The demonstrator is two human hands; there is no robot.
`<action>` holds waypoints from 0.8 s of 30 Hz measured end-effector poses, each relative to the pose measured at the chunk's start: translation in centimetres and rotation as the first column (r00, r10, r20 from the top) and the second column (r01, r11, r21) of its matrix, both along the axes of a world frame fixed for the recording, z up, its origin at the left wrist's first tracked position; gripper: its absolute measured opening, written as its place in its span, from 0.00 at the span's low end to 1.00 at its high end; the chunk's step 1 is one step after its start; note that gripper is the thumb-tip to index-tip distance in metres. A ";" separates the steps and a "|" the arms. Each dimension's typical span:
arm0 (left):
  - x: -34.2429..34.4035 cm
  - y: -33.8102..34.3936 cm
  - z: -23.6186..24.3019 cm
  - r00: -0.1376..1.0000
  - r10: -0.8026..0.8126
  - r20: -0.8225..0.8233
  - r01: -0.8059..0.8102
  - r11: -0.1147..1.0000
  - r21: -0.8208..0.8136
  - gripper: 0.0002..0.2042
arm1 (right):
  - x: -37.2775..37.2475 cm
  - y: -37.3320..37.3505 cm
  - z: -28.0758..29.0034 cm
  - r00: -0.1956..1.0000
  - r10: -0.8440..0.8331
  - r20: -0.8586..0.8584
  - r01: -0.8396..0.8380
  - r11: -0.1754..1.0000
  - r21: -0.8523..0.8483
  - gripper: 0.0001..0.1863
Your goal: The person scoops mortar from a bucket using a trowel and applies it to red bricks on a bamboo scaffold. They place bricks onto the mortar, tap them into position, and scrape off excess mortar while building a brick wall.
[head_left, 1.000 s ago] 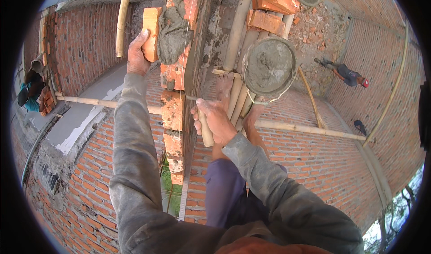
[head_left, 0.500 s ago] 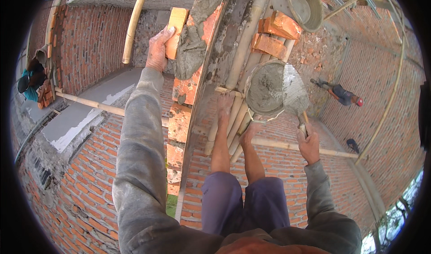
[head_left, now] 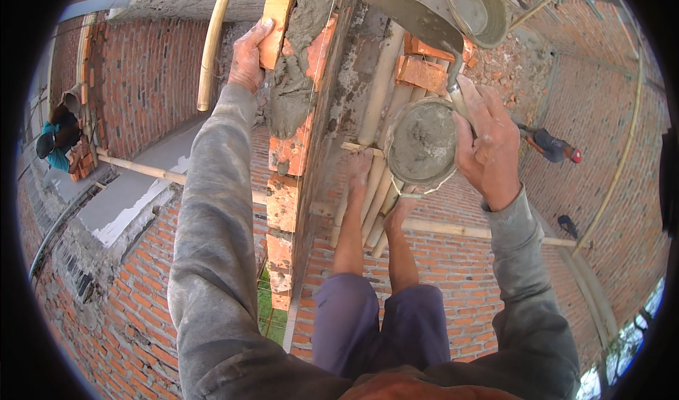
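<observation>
My left hand (head_left: 247, 59) is closed on an orange brick (head_left: 276, 26), held at the left edge of the brick wall top (head_left: 288, 149). Wet grey mortar (head_left: 290, 96) lies along that wall top, right beside the brick. In my right hand (head_left: 493, 145) is the handle of a trowel (head_left: 414, 16). Its blade is raised and points up and left, its tip near the wall top. Below the blade, a bucket of grey mortar (head_left: 423, 144) sits by my feet on bamboo poles. A thin string runs along the wall.
Loose bricks (head_left: 421, 73) lie on the bamboo poles (head_left: 382, 82), near a second bucket (head_left: 477, 11). A bamboo pole (head_left: 214, 46) hangs left of my left hand. One person (head_left: 60, 142) is far left beside bricks; another (head_left: 553, 146) is below at right.
My right hand has lifted the trowel from beside the mortar bucket, swinging its blade up and left toward the wall. My left hand still grips the brick, slightly further up and left.
</observation>
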State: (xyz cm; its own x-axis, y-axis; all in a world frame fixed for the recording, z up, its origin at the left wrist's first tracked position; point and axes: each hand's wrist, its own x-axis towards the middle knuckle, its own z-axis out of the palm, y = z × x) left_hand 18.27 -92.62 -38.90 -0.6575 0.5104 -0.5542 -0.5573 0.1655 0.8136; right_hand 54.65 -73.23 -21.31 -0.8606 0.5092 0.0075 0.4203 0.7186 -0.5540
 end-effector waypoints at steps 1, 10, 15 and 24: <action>-0.1 0.2 0.0 1.000 -0.006 -0.003 0.006 1.000 0.030 0.24 | -2.6 0.7 0.4 0.998 0.039 0.049 -0.044 0.994 0.098 0.25; -1.0 0.9 -0.1 0.997 -0.070 -0.020 0.071 0.995 0.076 0.26 | -10.7 0.7 1.9 0.900 0.161 0.406 -0.339 0.843 0.418 0.18; -0.8 0.5 -0.4 0.998 -0.058 -0.030 0.061 0.994 0.096 0.24 | -10.5 2.0 1.6 0.989 0.064 0.134 -0.117 0.892 0.437 0.18; 1.7 -2.7 -0.2 1.000 -0.009 -0.009 0.010 0.999 0.038 0.24 | -2.0 1.3 -0.6 0.995 0.025 -0.101 -0.014 0.994 0.104 0.23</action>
